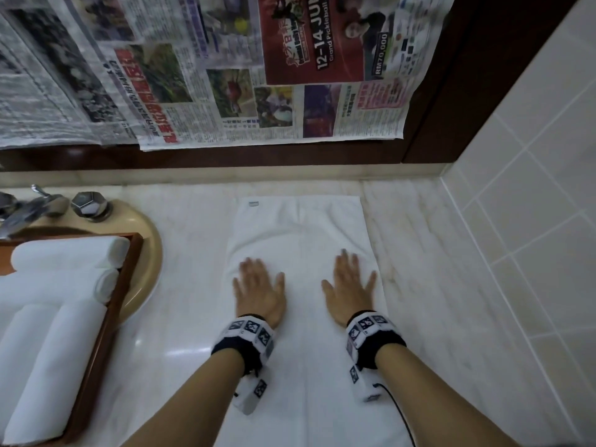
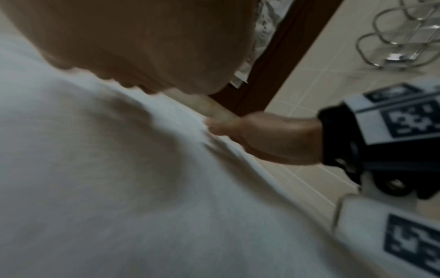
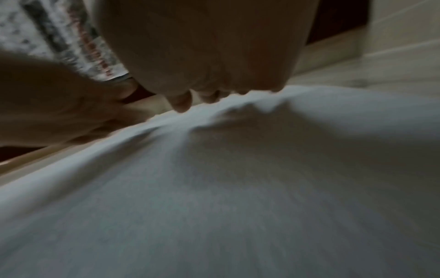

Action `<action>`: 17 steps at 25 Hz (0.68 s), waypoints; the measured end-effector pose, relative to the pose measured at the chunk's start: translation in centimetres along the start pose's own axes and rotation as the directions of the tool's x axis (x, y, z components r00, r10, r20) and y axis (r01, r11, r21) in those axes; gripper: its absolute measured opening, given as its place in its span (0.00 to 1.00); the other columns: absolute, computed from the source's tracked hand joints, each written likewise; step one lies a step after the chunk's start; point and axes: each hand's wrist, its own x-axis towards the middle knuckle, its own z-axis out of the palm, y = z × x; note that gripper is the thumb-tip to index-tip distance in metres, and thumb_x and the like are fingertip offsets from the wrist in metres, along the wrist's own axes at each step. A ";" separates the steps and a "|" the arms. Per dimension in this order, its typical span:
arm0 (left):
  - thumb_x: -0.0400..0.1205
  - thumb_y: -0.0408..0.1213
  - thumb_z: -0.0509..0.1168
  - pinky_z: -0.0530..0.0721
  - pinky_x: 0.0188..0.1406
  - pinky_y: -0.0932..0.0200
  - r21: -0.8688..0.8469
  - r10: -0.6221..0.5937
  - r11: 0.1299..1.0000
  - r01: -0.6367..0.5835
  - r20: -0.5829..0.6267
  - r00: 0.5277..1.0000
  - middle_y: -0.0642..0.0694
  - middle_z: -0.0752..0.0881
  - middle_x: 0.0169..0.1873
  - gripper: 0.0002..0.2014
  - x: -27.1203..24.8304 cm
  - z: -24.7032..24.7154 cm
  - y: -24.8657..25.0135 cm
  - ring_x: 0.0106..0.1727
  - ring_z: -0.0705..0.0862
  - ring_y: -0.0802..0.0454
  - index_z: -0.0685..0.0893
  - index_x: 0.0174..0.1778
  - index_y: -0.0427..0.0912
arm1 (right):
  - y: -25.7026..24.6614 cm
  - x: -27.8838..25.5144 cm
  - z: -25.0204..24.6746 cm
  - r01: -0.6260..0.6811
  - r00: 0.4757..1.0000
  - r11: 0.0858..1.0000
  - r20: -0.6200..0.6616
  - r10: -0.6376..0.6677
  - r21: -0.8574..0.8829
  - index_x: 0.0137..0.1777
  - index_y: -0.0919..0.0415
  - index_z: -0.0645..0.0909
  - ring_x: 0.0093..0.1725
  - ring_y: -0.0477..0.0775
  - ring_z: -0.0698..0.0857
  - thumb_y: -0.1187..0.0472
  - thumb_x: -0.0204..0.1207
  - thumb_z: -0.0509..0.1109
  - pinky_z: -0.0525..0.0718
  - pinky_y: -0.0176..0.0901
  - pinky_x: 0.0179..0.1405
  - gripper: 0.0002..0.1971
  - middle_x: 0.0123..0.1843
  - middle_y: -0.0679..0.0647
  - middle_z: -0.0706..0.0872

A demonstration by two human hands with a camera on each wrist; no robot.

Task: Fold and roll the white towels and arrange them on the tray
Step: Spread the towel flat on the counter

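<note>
Left hand (image 1: 259, 290) and right hand (image 1: 350, 288), fingers straight, pressed flat on white towel (image 1: 300, 227) spread on worktop (image 1: 419, 240); 4 rolled towels (image 1: 51, 317) in tray (image 1: 106, 304) at left.

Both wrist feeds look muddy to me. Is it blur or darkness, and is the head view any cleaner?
Head view: evenly lit and sharp, the towel clear under the flat left hand and right hand, with glare on the counter. Left wrist view: motion-smeared, palm shadow on the cloth. Right wrist view: dimmer, blurred, a darker shadow.
</note>
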 end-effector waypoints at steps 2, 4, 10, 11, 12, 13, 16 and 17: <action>0.89 0.52 0.34 0.32 0.81 0.49 -0.001 0.255 0.967 -0.256 0.090 0.963 0.49 0.32 0.83 0.29 1.2 1.5 2.8 0.83 0.31 0.52 0.36 0.85 0.45 | -1.1 1.7 0.0 0.238 0.971 0.971 0.038 -0.237 -0.016 0.85 0.56 0.37 0.84 0.49 0.32 0.50 0.88 0.45 0.33 0.64 0.80 0.31 0.86 0.47 0.33; 0.90 0.51 0.34 0.33 0.82 0.48 0.017 0.235 0.971 -0.237 0.089 0.968 0.51 0.33 0.84 0.28 3.1 0.8 1.7 0.84 0.32 0.53 0.37 0.85 0.47 | 1.0 3.6 -1.0 0.191 0.980 0.982 0.064 -0.189 -0.015 0.85 0.56 0.35 0.84 0.49 0.32 0.49 0.88 0.45 0.34 0.64 0.81 0.31 0.86 0.48 0.31; 0.90 0.51 0.35 0.34 0.82 0.47 -0.114 0.059 0.992 -0.063 -0.034 0.998 0.46 0.33 0.84 0.30 6.2 -1.5 4.7 0.84 0.34 0.49 0.36 0.85 0.41 | 0.0 5.9 -2.8 0.104 0.994 0.993 -0.022 -0.105 -0.051 0.84 0.55 0.32 0.83 0.52 0.29 0.47 0.87 0.44 0.29 0.71 0.76 0.33 0.85 0.49 0.28; 0.90 0.50 0.35 0.34 0.81 0.50 -0.106 0.208 0.973 -0.205 0.023 0.978 0.48 0.34 0.84 0.29 6.7 -0.6 6.2 0.84 0.34 0.51 0.38 0.85 0.44 | -1.0 6.2 -2.5 0.235 0.972 0.971 0.002 -0.235 -0.035 0.85 0.53 0.34 0.83 0.51 0.30 0.48 0.87 0.46 0.30 0.70 0.78 0.32 0.85 0.46 0.30; 0.90 0.50 0.34 0.34 0.81 0.51 -0.091 0.299 0.952 -0.292 0.076 0.951 0.50 0.36 0.85 0.28 7.2 -0.3 6.6 0.84 0.35 0.53 0.39 0.86 0.47 | -1.1 6.7 -2.4 0.301 0.954 0.954 0.028 -0.300 -0.022 0.85 0.51 0.35 0.84 0.50 0.31 0.49 0.87 0.46 0.32 0.69 0.79 0.31 0.85 0.45 0.31; 0.90 0.49 0.34 0.34 0.81 0.51 -0.072 0.285 0.958 -0.279 0.079 0.955 0.50 0.37 0.85 0.27 8.0 -0.6 6.1 0.84 0.35 0.53 0.40 0.86 0.48 | -0.2 7.4 -2.6 0.290 0.957 0.957 0.032 -0.289 -0.019 0.85 0.51 0.36 0.84 0.50 0.32 0.49 0.88 0.46 0.33 0.68 0.79 0.31 0.85 0.45 0.31; 0.90 0.51 0.35 0.34 0.82 0.47 -0.097 -0.214 0.975 0.202 -0.140 0.967 0.46 0.35 0.84 0.30 10.5 -2.8 3.2 0.85 0.34 0.49 0.39 0.86 0.43 | 3.1 9.5 -4.1 -0.072 0.997 0.996 -0.033 0.070 -0.053 0.85 0.56 0.33 0.83 0.51 0.30 0.44 0.86 0.43 0.30 0.71 0.77 0.34 0.85 0.50 0.28; 0.89 0.53 0.36 0.34 0.82 0.47 -0.145 -0.319 0.943 0.298 -0.158 0.934 0.43 0.35 0.84 0.31 10.6 -3.3 3.2 0.85 0.35 0.47 0.39 0.85 0.41 | 2.9 9.7 -4.5 -0.149 0.988 0.987 -0.041 0.147 -0.060 0.84 0.58 0.32 0.83 0.52 0.29 0.42 0.86 0.42 0.29 0.72 0.76 0.35 0.84 0.52 0.27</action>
